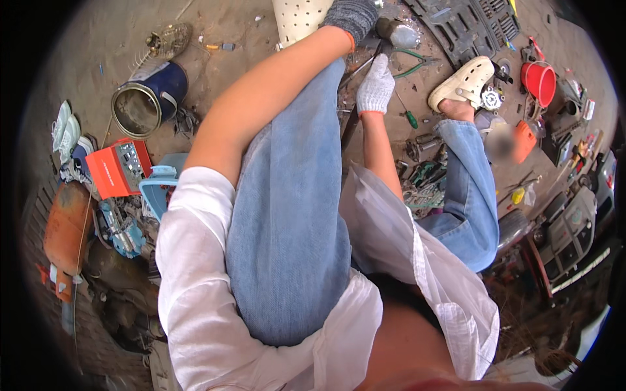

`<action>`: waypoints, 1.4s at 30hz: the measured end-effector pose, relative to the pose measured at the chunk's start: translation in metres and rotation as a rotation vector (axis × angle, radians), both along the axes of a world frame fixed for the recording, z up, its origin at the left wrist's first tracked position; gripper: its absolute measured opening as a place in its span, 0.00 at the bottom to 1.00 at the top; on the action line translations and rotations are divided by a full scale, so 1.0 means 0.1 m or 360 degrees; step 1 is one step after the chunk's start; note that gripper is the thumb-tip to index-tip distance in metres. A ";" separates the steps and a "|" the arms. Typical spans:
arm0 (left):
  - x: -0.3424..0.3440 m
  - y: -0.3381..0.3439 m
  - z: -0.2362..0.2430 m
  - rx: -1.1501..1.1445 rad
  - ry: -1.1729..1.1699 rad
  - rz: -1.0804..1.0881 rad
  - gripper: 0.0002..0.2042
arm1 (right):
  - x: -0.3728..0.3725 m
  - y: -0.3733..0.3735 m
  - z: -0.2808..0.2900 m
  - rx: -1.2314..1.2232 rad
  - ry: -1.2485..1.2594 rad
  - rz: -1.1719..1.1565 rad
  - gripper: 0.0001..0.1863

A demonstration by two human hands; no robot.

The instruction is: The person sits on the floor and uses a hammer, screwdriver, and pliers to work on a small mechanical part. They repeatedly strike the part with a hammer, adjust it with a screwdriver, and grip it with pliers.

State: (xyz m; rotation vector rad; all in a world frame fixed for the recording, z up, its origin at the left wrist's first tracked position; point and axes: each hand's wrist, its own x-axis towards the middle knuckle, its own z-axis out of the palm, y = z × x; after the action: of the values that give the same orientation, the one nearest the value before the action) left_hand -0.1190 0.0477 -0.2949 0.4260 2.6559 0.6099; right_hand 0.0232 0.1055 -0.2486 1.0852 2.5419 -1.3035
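My left hand (349, 19), in a dark grey knit glove, is closed at the top, beside a cylindrical metal head (398, 34) and over a perforated cream clog; what it grips is hidden. My right hand (375, 88), in a white glove, has its fingers closed on a dark metal bar (351, 126) running down beside my raised left leg. Green-handled pliers (411, 62) lie just right of that hand, and a green screwdriver (410, 118) below them.
An open tool case (450, 32) lies top right, near my right clog (462, 85) and a red bucket (538, 83). Left are a blue can (149, 101), a red box (104, 171), a light-blue container (158, 186) and a rusty cylinder (65, 228). Scattered tools surround my legs.
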 end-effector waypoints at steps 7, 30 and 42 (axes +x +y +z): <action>0.06 -0.12 -0.16 -0.0087 0.0239 -0.0198 0.12 | -0.08 0.00 0.23 -0.0842 -0.0180 -0.0452 0.31; 0.03 -0.07 0.03 0.0089 0.0163 -0.0172 0.12 | 0.10 0.30 0.47 -0.1106 -0.0034 -0.0643 0.31; 0.05 -0.36 0.46 0.0664 0.0597 0.0027 0.22 | -0.18 0.23 0.66 -0.0411 0.0511 -0.0105 0.29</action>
State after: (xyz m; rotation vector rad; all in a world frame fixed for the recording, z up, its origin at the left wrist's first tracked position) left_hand -0.1142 0.0117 -0.2489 0.6931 2.8740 1.2022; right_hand 0.0049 0.1290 -0.1825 0.9829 2.4609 -1.8981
